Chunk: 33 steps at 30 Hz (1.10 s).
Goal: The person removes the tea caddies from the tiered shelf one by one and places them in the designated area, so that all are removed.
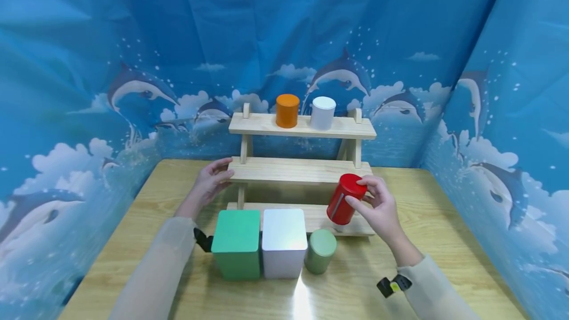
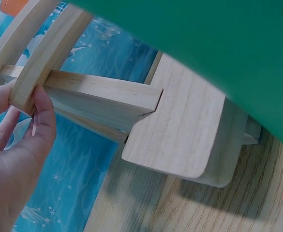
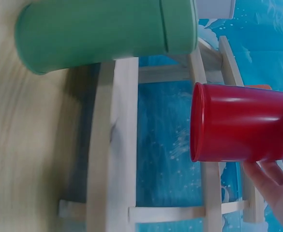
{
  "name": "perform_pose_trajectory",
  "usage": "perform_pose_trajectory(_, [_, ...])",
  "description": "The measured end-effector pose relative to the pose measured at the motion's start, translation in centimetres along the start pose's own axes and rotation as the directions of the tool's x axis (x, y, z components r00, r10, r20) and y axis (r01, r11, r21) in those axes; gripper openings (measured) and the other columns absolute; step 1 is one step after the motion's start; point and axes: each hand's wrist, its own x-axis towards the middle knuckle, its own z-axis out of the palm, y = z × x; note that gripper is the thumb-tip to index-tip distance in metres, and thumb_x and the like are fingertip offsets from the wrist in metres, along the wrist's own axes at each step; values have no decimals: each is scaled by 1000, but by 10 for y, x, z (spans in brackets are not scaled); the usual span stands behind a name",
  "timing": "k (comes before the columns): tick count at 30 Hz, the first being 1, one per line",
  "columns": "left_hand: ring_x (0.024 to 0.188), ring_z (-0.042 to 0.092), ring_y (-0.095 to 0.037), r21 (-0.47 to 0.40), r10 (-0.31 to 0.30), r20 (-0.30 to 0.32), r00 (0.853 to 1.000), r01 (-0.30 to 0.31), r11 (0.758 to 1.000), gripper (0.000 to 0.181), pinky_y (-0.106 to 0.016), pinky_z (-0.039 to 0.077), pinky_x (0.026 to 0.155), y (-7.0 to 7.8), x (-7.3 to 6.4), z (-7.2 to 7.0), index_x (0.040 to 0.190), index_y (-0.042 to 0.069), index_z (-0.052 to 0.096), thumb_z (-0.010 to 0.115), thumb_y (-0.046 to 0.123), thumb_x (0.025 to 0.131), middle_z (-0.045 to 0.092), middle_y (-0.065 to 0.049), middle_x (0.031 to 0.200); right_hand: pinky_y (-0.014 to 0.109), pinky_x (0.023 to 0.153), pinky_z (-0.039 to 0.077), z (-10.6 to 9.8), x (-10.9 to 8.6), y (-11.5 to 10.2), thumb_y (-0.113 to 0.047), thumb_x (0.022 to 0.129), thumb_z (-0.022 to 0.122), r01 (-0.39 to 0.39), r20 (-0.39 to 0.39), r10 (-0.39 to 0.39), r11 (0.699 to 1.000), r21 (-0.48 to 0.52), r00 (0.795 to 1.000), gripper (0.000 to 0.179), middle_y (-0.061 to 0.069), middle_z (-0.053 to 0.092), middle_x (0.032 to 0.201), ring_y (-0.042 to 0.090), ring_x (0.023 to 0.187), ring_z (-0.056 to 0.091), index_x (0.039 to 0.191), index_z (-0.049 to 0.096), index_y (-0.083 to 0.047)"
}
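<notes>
My right hand [image 1: 378,206] grips a red cylindrical canister [image 1: 347,199] near its top, tilted in front of the lower tiers of a wooden step shelf [image 1: 298,169]. In the right wrist view the red canister [image 3: 243,123] hangs off the shelf boards, its base in the air. At the shelf's left side, my left hand [image 1: 210,181] holds the end of the middle board. The left wrist view shows that hand [image 2: 20,159] pinching the board end [image 2: 27,99] between thumb and fingers. An orange canister [image 1: 287,111] and a white canister [image 1: 322,113] stand on the top tier.
In front of the shelf stand a green box [image 1: 236,243], a white box [image 1: 284,243] and a pale green canister [image 1: 320,251], side by side on the wooden table [image 1: 400,241]. A blue dolphin-print curtain [image 1: 275,28] surrounds the table at back and sides.
</notes>
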Motion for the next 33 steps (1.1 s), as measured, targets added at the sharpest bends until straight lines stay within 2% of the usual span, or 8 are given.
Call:
perform_pose_trajectory(9, [94, 53, -13, 5, 7, 3, 1000, -7, 1000, 52, -32, 50, 83, -1, 0, -1, 136, 8, 43, 64, 12, 89, 45, -5, 123, 21, 78, 51, -10, -20, 8, 15, 74, 68, 7, 8, -6, 999, -50, 1000, 43, 20, 47, 114, 12, 102, 55, 112, 49, 8])
perform_pose_trajectory(18, [95, 53, -13, 12, 14, 5, 1000, -14, 1000, 53, -49, 37, 100, 0, 2, -1, 137, 8, 42, 63, 13, 89, 44, -5, 124, 20, 77, 51, -13, -37, 13, 16, 73, 69, -6, -20, 5, 998, -65, 1000, 43, 19, 47, 115, 9, 102, 56, 112, 51, 7])
perform_pose_trajectory(25, [93, 54, -13, 6, 16, 7, 1000, -16, 1000, 53, -34, 49, 84, -1, 2, 0, 137, 7, 42, 64, 11, 89, 46, -5, 121, 21, 77, 52, -17, -52, 19, 15, 73, 70, -30, -3, 29, 997, -66, 1000, 45, 18, 46, 116, 10, 102, 56, 113, 51, 6])
perform_pose_trajectory(29, [92, 54, -13, -3, 32, 10, 999, -32, 999, 55, -29, 51, 78, -2, 1, 0, 138, 4, 41, 64, 10, 88, 46, -6, 120, 21, 76, 52, -18, -60, 21, 15, 71, 71, -32, -4, 32, 995, -93, 999, 45, 18, 46, 117, 10, 101, 56, 111, 53, 5])
perform_pose_trajectory(33, [92, 54, -13, -12, 38, 10, 999, -37, 999, 55, -27, 51, 75, -3, 1, 0, 138, 3, 40, 64, 10, 88, 45, -7, 121, 21, 75, 52, -15, -67, 19, 20, 69, 70, -2, 0, 2, 997, -83, 1000, 44, 23, 46, 115, 10, 100, 57, 108, 54, 9])
